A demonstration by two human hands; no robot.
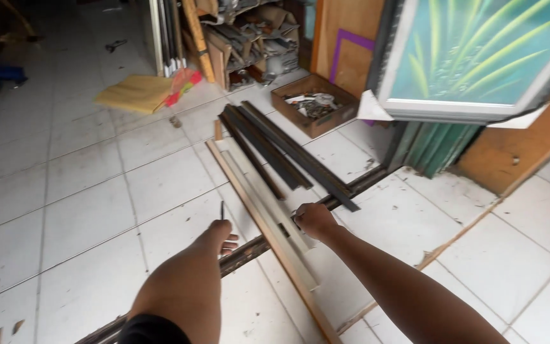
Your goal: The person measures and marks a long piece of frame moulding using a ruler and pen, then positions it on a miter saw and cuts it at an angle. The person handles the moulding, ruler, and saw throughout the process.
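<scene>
White floor tiles (84, 210) carry everything. My left hand (219, 234) pinches a thin dark nail-like rod (221, 209) upright, fingers closed round it. My right hand (313, 220), curled shut, presses the long pale wooden moulding strip (268, 216) flat, steadying it; black metal strips (288, 153) lie beyond.
</scene>
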